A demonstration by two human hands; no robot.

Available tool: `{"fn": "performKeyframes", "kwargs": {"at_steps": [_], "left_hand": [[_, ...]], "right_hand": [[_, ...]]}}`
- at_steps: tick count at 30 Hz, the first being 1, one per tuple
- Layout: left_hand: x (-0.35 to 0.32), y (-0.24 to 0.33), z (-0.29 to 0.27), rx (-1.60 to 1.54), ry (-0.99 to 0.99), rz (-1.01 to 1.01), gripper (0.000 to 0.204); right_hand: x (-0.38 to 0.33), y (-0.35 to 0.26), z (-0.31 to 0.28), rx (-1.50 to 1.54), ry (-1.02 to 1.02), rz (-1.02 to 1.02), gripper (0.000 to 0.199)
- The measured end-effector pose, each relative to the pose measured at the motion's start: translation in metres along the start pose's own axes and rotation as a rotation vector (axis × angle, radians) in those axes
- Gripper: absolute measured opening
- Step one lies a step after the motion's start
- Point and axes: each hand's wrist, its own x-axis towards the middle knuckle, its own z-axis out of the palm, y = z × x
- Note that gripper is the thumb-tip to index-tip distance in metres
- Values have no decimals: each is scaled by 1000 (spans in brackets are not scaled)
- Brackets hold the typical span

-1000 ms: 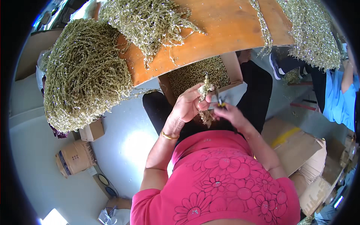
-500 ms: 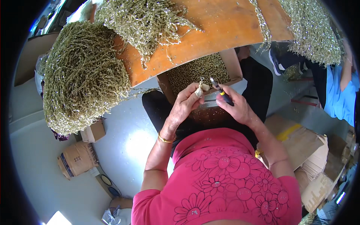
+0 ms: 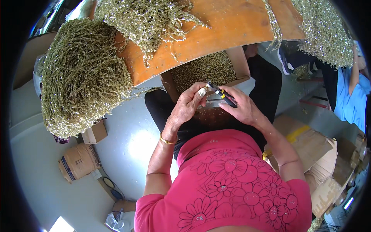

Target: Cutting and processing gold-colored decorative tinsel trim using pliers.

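My right hand (image 3: 244,106) is wrapped round the black and yellow handles of a pair of pliers (image 3: 227,98). The jaws reach left to the fingertips of my left hand (image 3: 187,105), where a small gold bead piece (image 3: 206,88) is pinched. Fingers and jaws partly hide that piece, so whether the jaws grip it cannot be made out. Something whitish shows at my left thumb tip. Just beyond both hands, a cardboard box (image 3: 242,63) full of small gold beads (image 3: 205,71) sits under the table edge, above my lap.
Glittery gold strands hang in a large bundle (image 3: 85,77) at the left, with another pile (image 3: 148,23) on the orange table (image 3: 224,27) and a third bundle (image 3: 324,31) at the right. Flattened cardboard (image 3: 305,145) lies right. A person in blue (image 3: 353,96) is at the far right.
The pliers have moved left, from apart to right at the bead piece in my left fingertips. My right hand has turned slightly, and its handles lie more sideways.
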Motion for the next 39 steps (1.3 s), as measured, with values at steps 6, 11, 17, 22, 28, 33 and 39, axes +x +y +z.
{"fn": "performKeyframes", "kwargs": {"at_steps": [6, 11, 17, 22, 28, 33, 39], "left_hand": [[3, -12, -15, -111, -158, -119, 31], [13, -36, -20, -74, -95, -179, 27], [24, -112, -16, 1073, 470, -86, 14], [39, -132, -45, 173, 377, -192, 22], [23, -91, -61, -603, -167, -180, 35], [20, -70, -50, -862, -261, -235, 35], [17, -71, -46, -996, -271, -272, 33]], "right_hand": [[10, 11, 1, -59, -80, -31, 34], [33, 48, 27, -105, -44, -83, 21], [73, 113, 86, -332, 67, -200, 21], [84, 122, 108, 452, -348, 274, 26], [66, 72, 68, 670, -476, 142, 29], [59, 70, 57, 551, -357, 12, 33], [58, 65, 53, 88, -188, -96, 31]]}}
